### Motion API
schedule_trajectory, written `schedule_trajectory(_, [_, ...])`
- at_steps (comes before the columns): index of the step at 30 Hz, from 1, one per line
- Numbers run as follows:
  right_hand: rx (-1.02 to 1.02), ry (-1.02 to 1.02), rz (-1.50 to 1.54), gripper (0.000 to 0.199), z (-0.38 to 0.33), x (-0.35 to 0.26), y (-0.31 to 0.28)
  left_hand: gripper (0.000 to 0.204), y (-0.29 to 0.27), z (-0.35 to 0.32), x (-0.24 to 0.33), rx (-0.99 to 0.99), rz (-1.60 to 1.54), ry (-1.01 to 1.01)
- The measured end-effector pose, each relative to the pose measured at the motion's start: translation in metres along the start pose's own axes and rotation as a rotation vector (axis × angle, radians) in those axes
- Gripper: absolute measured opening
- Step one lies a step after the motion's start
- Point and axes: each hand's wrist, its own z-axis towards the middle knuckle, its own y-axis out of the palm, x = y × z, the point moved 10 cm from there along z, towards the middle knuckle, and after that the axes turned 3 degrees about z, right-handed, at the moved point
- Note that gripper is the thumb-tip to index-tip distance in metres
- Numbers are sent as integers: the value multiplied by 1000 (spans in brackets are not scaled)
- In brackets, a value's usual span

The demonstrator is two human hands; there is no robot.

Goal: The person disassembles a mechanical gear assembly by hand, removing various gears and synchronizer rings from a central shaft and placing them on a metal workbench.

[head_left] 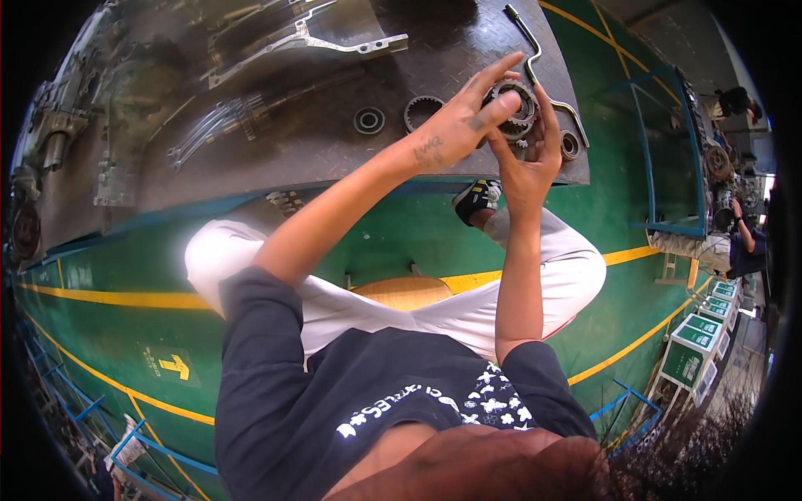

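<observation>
At the right end of the metal bench, a toothed metal gear assembly (524,107) sits between both of my hands. My left hand (464,125) reaches in from the left, its thumb across the gear's face and its fingers round the far side. From the near right, my right hand (533,163) closes on it with thumb and fingers. Fingers cover part of the gear, and whether it touches the bench I cannot tell. A toothed ring (423,111) lies partly behind my left wrist. Beside my right hand is a small bearing ring (570,146).
A round bearing (368,120) lies on the bench (292,159) left of the toothed ring. A bent crank-shaped rod (533,50) runs along the right edge. Metal forks (225,121) and a bracket-like casting (309,40) lie leftward. A wooden stool (403,292) stands below; another person (743,242) is far right.
</observation>
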Motion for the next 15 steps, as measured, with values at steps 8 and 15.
schedule_trajectory(8, [22,-67,-27,90,9,-11,-10,56,4,2,-5,85,-207,-7])
schedule_trajectory(15, [51,-18,-25,78,17,-14,-9,94,17,-5,-19,64,-431,-6])
